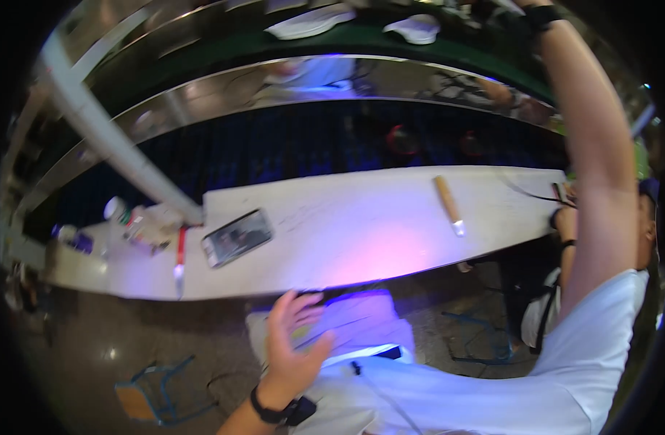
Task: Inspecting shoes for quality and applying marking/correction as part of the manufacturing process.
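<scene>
My left hand (296,348) hovers over my lap, just off the near edge of the white table (332,225). Its fingers are apart and nothing is in them. My right arm reaches far up and forward at the right. Of my right hand (530,3) only a sliver shows at the top rim, so its fingers and anything in them are hidden. A phone (238,236) lies on the table's left part. Farther right is a wooden-handled tool (449,206) with a short pale tip. A red-handled blade-like tool (180,261) lies near the left end.
Bottles (133,221) stand at the table's left end beside a slanting pale post (115,138). Beyond the table runs a dark green belt (463,54) carrying white shoe-like pieces (312,22). A co-worker (557,290) sits at the right. Blue-framed stools (158,395) stand below.
</scene>
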A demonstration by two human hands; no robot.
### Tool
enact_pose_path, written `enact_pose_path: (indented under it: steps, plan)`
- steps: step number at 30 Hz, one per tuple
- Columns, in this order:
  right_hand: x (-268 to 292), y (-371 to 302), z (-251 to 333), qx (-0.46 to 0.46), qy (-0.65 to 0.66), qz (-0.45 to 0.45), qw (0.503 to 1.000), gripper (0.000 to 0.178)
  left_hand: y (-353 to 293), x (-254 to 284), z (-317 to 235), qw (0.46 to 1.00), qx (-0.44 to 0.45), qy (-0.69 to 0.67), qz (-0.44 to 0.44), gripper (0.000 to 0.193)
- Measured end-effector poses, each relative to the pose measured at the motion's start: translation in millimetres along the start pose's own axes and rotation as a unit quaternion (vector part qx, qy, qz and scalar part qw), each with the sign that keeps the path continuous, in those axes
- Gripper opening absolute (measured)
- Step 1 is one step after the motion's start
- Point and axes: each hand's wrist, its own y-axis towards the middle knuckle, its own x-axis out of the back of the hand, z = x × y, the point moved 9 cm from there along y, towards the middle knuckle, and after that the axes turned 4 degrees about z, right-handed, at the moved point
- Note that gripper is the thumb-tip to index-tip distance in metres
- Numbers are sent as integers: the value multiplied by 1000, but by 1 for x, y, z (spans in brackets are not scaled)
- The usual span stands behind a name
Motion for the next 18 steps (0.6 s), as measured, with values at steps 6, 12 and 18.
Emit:
enact_pose_path:
  steps: [6, 12, 18]
  plan:
    - [-3, -166, 168, 305, 151, 52, 939, 30, -28, 31, 57, 977, 164, -77, -117, 77]
    - [-204, -293, 197, 40, 194, 564, 802, 56, -26, 43, 74, 962, 215, -104, -135, 69]
    - [-363, -352, 177, -135, 204, 539, 806, 86, -42, 58, 73, 956, 219, -83, -175, 56]
